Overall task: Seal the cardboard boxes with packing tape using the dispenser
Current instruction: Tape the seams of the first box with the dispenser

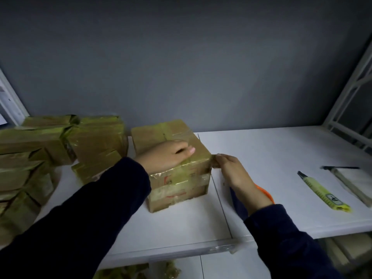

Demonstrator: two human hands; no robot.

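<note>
While the left hand [168, 156] rests flat on top of the box [181, 184], the right hand [231, 171] pinches the tape [211, 159] at the box's right edge.

One cardboard box [179, 184] in the table's [261, 148] middle; at least five taped boxes [96, 137] by its left edge; one yellow cutter [324, 193], one white packet [354, 182].
</note>
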